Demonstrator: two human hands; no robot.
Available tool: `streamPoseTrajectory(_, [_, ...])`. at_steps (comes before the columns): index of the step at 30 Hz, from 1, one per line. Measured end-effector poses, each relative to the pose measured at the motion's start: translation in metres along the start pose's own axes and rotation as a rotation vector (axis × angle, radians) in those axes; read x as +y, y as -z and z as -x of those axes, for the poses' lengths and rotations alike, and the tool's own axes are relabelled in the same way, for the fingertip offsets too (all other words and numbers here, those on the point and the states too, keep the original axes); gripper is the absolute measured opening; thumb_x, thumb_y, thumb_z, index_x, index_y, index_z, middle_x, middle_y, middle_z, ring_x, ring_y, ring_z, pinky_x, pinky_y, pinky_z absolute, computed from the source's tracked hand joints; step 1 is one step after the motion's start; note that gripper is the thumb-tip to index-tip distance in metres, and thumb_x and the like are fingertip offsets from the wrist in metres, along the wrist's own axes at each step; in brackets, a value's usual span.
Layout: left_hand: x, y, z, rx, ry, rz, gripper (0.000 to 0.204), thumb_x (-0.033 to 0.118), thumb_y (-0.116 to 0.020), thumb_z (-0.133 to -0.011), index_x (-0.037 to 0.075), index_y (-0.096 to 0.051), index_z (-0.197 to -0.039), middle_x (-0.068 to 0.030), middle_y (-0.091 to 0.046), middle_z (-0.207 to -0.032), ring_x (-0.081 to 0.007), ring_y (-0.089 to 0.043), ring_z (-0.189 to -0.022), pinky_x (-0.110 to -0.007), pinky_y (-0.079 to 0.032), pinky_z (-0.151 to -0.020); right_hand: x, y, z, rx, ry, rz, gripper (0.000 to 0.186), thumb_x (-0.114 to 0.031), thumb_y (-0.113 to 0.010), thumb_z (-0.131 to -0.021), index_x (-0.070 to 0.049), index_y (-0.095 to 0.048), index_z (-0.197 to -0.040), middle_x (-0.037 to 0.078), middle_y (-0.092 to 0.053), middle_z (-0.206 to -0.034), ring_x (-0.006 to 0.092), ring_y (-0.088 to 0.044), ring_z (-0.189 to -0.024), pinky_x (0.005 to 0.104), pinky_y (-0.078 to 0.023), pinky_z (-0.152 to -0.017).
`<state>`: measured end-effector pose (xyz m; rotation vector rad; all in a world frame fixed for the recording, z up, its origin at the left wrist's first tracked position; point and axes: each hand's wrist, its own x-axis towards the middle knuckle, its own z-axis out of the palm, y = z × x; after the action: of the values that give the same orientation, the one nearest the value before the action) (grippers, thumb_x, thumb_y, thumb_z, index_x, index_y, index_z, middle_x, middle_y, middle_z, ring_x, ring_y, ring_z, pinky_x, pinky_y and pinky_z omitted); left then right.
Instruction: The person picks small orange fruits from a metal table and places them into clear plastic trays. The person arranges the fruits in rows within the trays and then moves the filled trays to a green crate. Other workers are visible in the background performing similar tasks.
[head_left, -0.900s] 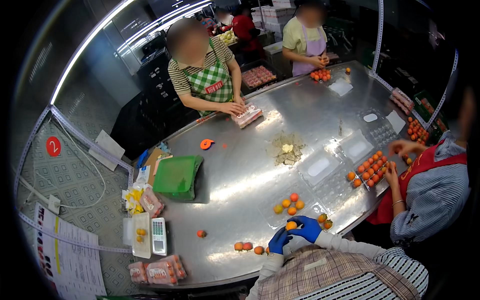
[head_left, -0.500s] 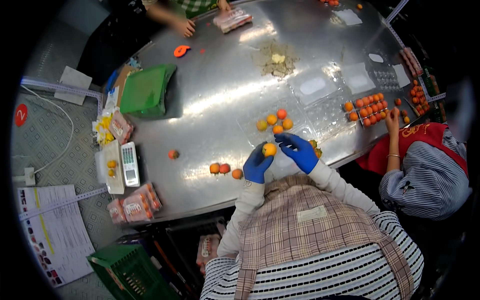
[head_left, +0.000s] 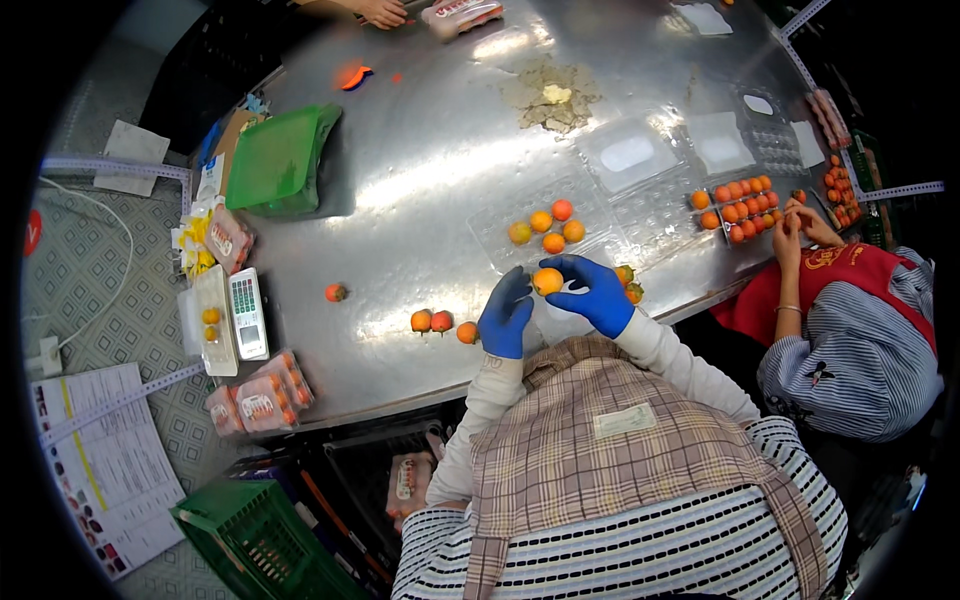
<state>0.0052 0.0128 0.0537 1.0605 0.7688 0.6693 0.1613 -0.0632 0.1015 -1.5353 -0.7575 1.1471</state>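
Observation:
My right hand [head_left: 592, 295], in a blue glove, grips a yellow-orange fruit [head_left: 547, 281] between thumb and fingers above the near edge of the steel table. Just left of it my left hand [head_left: 505, 312], also gloved, has its fingers apart and curved, holding nothing. Five fruits [head_left: 553, 242] sit on a clear plastic tray [head_left: 485, 240] beyond my hands. A few more with leafy tops [head_left: 624, 276] lie behind my right hand, partly hidden. To the left are three fruits [head_left: 441, 321] in a loose row and a single one [head_left: 335, 293].
A green bin [head_left: 270, 160], white scale [head_left: 249, 310] and packed fruit [head_left: 262, 405] are at the left. Clear trays [head_left: 625, 155] lie beyond. A co-worker in red [head_left: 840, 340] handles fruit by a filled tray [head_left: 740, 212]; another's hand [head_left: 383, 14] is across the table.
The fruit has passed from my left hand's fingers into my right hand's grip, and my left hand has opened. The view has tilted further down. The co-worker's hands have come together.

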Motion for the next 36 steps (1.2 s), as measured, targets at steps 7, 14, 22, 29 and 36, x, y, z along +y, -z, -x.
streamPoseTrajectory(7, [-0.003, -0.004, 0.000, 0.002, 0.112, 0.008, 0.041, 0.006, -0.057, -0.088, -0.003, -0.048, -0.126, -0.0098, -0.058, -0.115, -0.0170, -0.057, -0.101, -0.028, -0.045, -0.087, -0.011, -0.009, 0.003, 0.051, 0.220, 0.299, 0.049, -0.014, -0.068, -0.078, -0.013, -0.054, -0.125, 0.008, -0.059, -0.115, 0.0207, -0.058, -0.105, 0.0326, -0.045, -0.092])
streamPoseTrajectory(14, [-0.004, -0.002, -0.004, -0.021, 0.141, 0.145, 0.043, 0.009, -0.058, -0.087, -0.001, -0.048, -0.127, -0.0089, -0.058, -0.117, -0.0169, -0.057, -0.102, -0.027, -0.045, -0.087, -0.003, -0.009, 0.001, 0.085, 0.287, 0.189, 0.053, -0.014, -0.068, -0.078, -0.012, -0.051, -0.128, 0.009, -0.059, -0.117, 0.0230, -0.057, -0.108, 0.0335, -0.045, -0.092])
streamPoseTrajectory(22, [0.007, -0.008, 0.001, -0.075, 0.266, 0.253, 0.042, 0.021, -0.050, -0.092, 0.000, -0.049, -0.129, -0.0062, -0.057, -0.119, -0.0159, -0.055, -0.106, -0.027, -0.044, -0.088, 0.007, -0.006, 0.001, 0.101, 0.316, 0.326, 0.041, -0.015, -0.072, -0.077, -0.006, -0.059, -0.114, 0.010, -0.061, -0.109, 0.0218, -0.059, -0.101, 0.0326, -0.046, -0.088])
streamPoseTrajectory(29, [-0.025, 0.002, -0.001, -0.086, 0.062, -0.027, 0.044, 0.010, -0.063, -0.086, -0.004, -0.050, -0.125, -0.0104, -0.054, -0.122, -0.0189, -0.051, -0.112, -0.030, -0.040, -0.097, 0.011, -0.009, 0.000, 0.140, 0.393, 0.536, 0.036, -0.023, -0.072, -0.072, -0.006, -0.062, -0.102, 0.013, -0.063, -0.099, 0.0313, -0.060, -0.093, 0.0392, -0.047, -0.081])
streamPoseTrajectory(36, [-0.020, 0.001, 0.003, -0.009, 0.148, -0.025, 0.041, 0.008, -0.064, -0.086, -0.005, -0.051, -0.123, -0.0113, -0.057, -0.117, -0.0180, -0.054, -0.107, -0.029, -0.043, -0.095, 0.003, -0.011, 0.006, 0.056, 0.393, 0.586, 0.039, -0.022, -0.072, -0.073, -0.011, -0.063, -0.109, 0.010, -0.063, -0.102, 0.0284, -0.059, -0.096, 0.0378, -0.046, -0.085])
